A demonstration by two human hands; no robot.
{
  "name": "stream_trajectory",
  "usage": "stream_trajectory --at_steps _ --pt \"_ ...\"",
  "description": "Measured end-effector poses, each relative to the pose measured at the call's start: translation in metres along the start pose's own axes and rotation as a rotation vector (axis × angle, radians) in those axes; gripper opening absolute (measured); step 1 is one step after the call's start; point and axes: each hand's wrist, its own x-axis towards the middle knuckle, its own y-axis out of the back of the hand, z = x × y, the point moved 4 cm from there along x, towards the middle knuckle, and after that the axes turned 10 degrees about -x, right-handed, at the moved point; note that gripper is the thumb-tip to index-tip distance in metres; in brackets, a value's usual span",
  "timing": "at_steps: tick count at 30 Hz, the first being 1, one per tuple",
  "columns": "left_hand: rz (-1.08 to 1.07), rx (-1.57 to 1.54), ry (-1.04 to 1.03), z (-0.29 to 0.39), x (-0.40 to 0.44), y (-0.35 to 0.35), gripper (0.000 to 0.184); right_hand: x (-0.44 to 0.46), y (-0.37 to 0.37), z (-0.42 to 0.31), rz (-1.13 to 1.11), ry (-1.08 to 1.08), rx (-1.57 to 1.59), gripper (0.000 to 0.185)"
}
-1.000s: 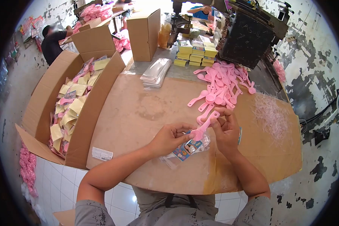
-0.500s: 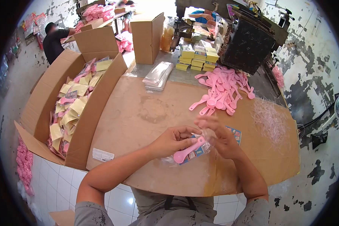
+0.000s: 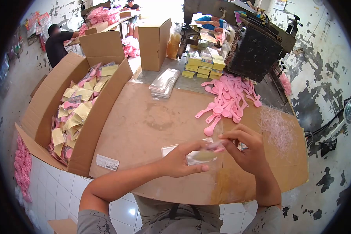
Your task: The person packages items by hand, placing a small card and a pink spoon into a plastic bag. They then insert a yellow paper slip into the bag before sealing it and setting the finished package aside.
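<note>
Between my two hands is a clear plastic packet (image 3: 205,156), blurred by motion, with something pink and a pale yellow card in it. My right hand (image 3: 245,150) pinches the packet's upper right end between thumb and fingertips. My left hand (image 3: 181,160) is at the packet's left side, thumb spread away from the fingers; its fingertips are close to the packet, but contact is unclear. Clear plastic bags (image 3: 168,149) lie on the cardboard beneath. Beyond the hands, a pink measuring spoon (image 3: 212,127) lies at the near edge of a heap of pink spoons (image 3: 228,97).
An open carton (image 3: 101,113) full of filled packets stands at left. Clear bags (image 3: 163,82) are stacked at the back, near card stacks (image 3: 202,64) and a black machine (image 3: 257,52). Plastic shreds (image 3: 279,126) lie right. A person (image 3: 57,45) works at the far left.
The packet has turned from its spoon side to show pale yellow. My left hand's thumb has come off the spoon and spread. My right hand has moved slightly right and down.
</note>
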Motion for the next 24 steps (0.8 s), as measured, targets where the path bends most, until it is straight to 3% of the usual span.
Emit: stream_trajectory --at_steps 5,11,16,19,24 --pt "0.194 -0.123 0.149 -0.022 0.0 0.001 0.042 0.001 -0.024 0.023 -0.094 -0.253 0.285 0.016" --pt "0.271 -0.3 0.228 -0.027 0.004 0.009 0.033 0.001 -0.046 0.046 -0.159 -0.2 0.352 0.016" --pt "0.276 -0.3 0.337 -0.033 0.001 0.013 0.029 0.006 -0.046 0.048 -0.077 -0.098 0.258 0.014" --pt "0.319 -0.424 0.231 -0.022 0.006 0.009 0.027 0.012 -0.046 0.036 -0.124 -0.061 0.225 0.013" --pt "0.337 -0.398 0.28 -0.027 0.004 0.013 0.023 0.018 -0.051 0.033 -0.186 -0.03 0.205 0.011"
